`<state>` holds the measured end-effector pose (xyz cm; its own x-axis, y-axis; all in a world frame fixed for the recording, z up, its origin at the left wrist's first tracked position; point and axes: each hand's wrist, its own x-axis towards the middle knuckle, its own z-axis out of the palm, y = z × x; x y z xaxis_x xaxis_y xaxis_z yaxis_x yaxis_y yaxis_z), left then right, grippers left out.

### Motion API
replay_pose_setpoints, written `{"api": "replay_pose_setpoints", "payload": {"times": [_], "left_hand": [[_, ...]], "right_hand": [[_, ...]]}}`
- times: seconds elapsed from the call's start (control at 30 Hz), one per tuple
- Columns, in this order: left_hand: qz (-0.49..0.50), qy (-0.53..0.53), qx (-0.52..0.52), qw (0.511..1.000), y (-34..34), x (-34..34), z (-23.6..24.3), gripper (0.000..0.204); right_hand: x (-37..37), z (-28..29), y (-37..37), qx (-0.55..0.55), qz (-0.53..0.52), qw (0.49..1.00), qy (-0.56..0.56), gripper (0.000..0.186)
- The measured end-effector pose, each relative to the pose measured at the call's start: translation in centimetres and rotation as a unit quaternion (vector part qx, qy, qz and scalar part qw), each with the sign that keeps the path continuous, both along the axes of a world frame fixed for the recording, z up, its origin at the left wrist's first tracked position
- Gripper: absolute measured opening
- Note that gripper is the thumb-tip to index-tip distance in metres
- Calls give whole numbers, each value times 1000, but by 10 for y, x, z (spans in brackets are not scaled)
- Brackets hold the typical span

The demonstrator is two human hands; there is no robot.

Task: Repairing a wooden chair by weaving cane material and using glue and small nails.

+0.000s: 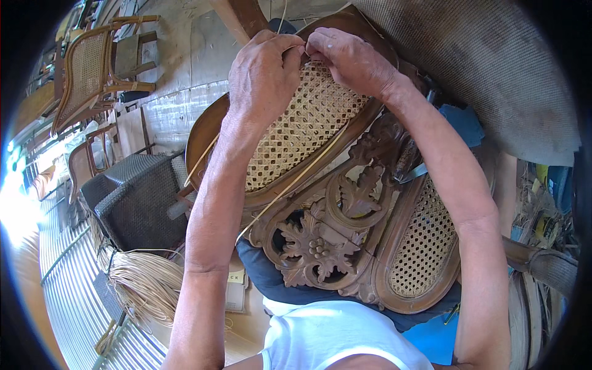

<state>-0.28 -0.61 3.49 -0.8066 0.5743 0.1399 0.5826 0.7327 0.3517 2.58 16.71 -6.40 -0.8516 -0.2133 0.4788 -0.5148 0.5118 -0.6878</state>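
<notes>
My left hand and my right hand meet, fingers pinched, at the top edge of a woven cane panel in a curved brown wooden frame. A thin cane strand rises from my left fingers; what my right fingers hold is hidden. Another pale strand lies diagonally along the frame. Below it are carved wooden leaves and a smaller oval cane panel. A metal tool with a blade rests under my right forearm, beside a blue cloth.
Cane-backed chairs stand at upper left. A dark woven seat and a bundle of loose cane are at left, near white rods. A large woven mat covers the upper right. Dark padding lies under the carved piece.
</notes>
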Motion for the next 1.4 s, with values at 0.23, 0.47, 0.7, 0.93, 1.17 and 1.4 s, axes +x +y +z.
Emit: {"api": "replay_pose_setpoints", "payload": {"times": [0.23,0.47,0.7,0.93,1.17,1.4], "left_hand": [[12,-3,-1,1000,1,1,1,21],[6,-35,-17,999,-12,12,12,22],[-25,67,-70,995,-30,27,14,23],[16,-95,-92,991,-17,29,21,17],[-29,75,-69,994,-33,24,5,19],[-41,55,-71,995,-29,26,3,19]], "right_hand": [[1,1,1,4,-4,1000,25,21],[5,-3,-2,76,-20,996,32,20],[12,1,-18,190,-75,970,133,19],[17,0,-12,236,-55,968,66,20],[52,-12,-46,91,-198,975,42,41],[57,16,-56,66,-243,963,-99,40]]}}
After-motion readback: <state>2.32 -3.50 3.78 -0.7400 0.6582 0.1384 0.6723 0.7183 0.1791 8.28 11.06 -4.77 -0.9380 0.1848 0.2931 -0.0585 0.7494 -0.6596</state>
